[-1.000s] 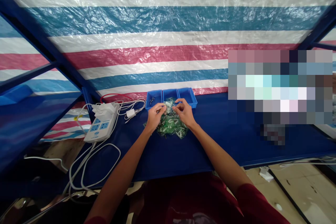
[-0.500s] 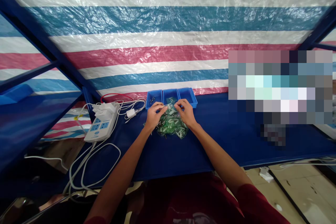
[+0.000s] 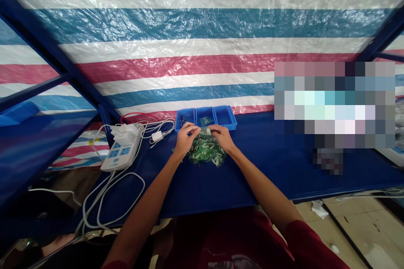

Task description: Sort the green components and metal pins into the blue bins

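Observation:
A heap of small green circuit boards with pale parts point(image 3: 205, 153) lies on the blue table point(image 3: 221, 185) in front of three joined blue bins point(image 3: 224, 117). My left hand point(image 3: 185, 138) and my right hand point(image 3: 221, 137) are both over the far edge of the heap, fingers curled and pinched on one small green board point(image 3: 205, 131) held between them. The left bin holds a few small dark pieces, the middle bin a green board, and the right bin looks bare.
A white power strip point(image 3: 121, 152) with plugs and looping white cables point(image 3: 107, 201) lies at the left of the table. A striped tarpaulin point(image 3: 202, 50) hangs behind. A blurred patch covers the right rear. Blue frame bars stand at both sides.
Both hands have shifted slightly toward me and down onto the heap's far edge. The middle bin, partly covered before, now shows a green board inside.

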Action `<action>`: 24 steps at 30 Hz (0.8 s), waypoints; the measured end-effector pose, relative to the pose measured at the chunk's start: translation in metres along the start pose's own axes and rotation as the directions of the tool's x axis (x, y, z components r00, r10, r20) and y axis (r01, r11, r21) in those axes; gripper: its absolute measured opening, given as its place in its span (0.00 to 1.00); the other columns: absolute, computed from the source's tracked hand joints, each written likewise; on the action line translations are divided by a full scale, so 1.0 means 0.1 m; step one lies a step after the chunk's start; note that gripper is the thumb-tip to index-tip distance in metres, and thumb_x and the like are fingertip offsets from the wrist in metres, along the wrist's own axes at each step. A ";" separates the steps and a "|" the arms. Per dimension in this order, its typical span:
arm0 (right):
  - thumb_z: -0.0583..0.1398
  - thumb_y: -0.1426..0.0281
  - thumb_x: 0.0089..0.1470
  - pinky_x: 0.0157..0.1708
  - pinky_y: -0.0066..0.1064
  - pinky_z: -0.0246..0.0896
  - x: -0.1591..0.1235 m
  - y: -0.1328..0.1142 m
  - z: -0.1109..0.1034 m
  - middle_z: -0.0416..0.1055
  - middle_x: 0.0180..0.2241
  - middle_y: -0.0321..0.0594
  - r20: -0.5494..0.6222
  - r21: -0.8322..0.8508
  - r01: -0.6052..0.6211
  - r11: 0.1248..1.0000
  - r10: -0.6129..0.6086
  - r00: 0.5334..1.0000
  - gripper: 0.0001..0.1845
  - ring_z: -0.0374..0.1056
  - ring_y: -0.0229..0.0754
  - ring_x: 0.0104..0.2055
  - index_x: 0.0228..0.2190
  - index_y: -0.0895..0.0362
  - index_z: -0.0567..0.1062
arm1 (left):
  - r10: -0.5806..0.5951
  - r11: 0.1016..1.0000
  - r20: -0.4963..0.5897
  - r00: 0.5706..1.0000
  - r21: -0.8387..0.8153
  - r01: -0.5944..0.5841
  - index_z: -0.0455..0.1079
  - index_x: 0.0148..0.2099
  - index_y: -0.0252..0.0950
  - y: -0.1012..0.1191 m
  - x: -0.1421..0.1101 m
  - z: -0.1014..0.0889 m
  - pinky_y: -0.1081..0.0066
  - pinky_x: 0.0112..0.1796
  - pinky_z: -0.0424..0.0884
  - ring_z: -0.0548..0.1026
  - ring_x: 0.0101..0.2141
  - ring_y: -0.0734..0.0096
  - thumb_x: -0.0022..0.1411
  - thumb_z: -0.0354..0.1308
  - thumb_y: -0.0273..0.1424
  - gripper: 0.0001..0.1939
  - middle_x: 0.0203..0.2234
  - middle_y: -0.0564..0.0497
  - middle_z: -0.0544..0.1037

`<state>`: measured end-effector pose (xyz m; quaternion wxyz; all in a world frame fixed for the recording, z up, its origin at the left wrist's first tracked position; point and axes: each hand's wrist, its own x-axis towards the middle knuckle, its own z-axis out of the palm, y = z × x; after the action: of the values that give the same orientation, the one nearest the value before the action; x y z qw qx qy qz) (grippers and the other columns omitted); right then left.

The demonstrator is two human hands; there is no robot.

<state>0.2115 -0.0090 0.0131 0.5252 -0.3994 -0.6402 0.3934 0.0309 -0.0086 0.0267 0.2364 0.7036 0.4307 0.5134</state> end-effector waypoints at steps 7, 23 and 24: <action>0.52 0.72 0.55 0.35 0.33 0.65 -0.06 -0.08 0.00 0.71 0.38 0.40 0.100 -0.089 0.208 0.974 -0.199 0.975 0.22 0.67 0.39 0.34 0.51 0.53 0.72 | -0.181 0.974 0.015 0.983 -0.140 0.181 0.68 0.37 0.37 0.00 -0.02 0.01 0.76 0.20 0.60 0.64 0.15 0.77 0.62 0.57 0.42 0.13 0.15 0.59 0.65; 0.58 0.53 0.51 0.25 0.28 0.54 -0.06 -0.11 0.02 0.60 0.16 0.29 -0.050 -0.103 -0.027 0.994 0.022 0.999 0.19 0.56 0.34 0.20 0.23 0.56 0.67 | -0.179 0.950 0.116 0.977 -0.239 0.202 0.66 0.24 0.34 0.05 -0.01 0.02 0.75 0.21 0.60 0.62 0.17 0.79 0.56 0.62 0.44 0.19 0.15 0.57 0.66; 0.59 0.53 0.51 0.24 0.28 0.54 -0.06 -0.12 0.02 0.61 0.16 0.30 -0.040 -0.063 -0.054 0.997 0.052 0.998 0.19 0.57 0.34 0.20 0.23 0.56 0.67 | -0.192 0.946 0.118 0.974 -0.242 0.216 0.67 0.24 0.34 0.05 -0.01 0.02 0.75 0.21 0.60 0.62 0.17 0.79 0.56 0.62 0.43 0.19 0.16 0.56 0.66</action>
<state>0.2086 -0.0189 0.0221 0.5137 -0.4404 -0.6314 0.3786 0.0342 -0.0118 0.0293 0.3960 0.6424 0.4207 0.5034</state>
